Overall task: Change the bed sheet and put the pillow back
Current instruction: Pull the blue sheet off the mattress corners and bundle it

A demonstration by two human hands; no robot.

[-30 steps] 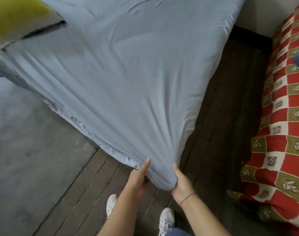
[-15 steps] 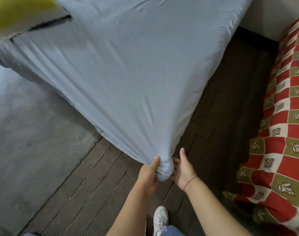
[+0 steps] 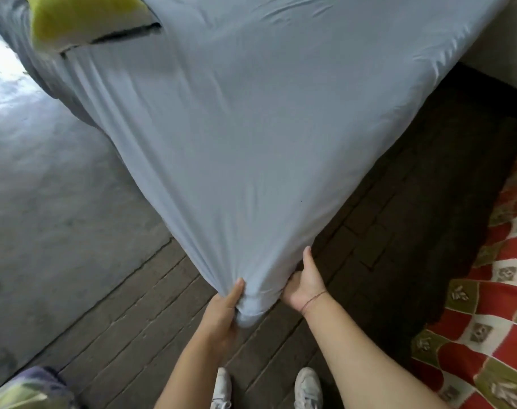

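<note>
Shoes: A pair of white shoes (image 3: 309, 385) is noted at the nearest edge of the view, set on the plank floor (image 3: 118, 320).
Bundle: A blurred roll of cloth (image 3: 30, 391) is seen at the lower left; what it is cannot be told.
Left hand: The left hand (image 3: 222, 311) is closed round the gathered corner of the sheet (image 3: 236, 128), with the thumb laid up against the fabric.
Right hand: The right hand (image 3: 306, 283) is set just beside it on the other side of the corner. The thumb is held straight along the fabric and the fingers are curled under the edge, gripping it.
Sheet: The pale blue fabric is drawn taut from the near corner of the bed (image 3: 56, 90) and is spread over the whole visible top. Pull lines run along the left edge.
Pillow: A yellow-green pillow (image 3: 83, 19) lies on the sheet near the far left corner of the bed.
Surroundings: A red and olive patterned cloth (image 3: 487, 335) is recorded to the right, well apart from the bed.
Done: The sheet is judged to be laid on and largely smoothed.
Left: The near corner is not yet tucked. The state of the other corners cannot be confirmed, and the pillow's final placing is judged outstanding.
</note>
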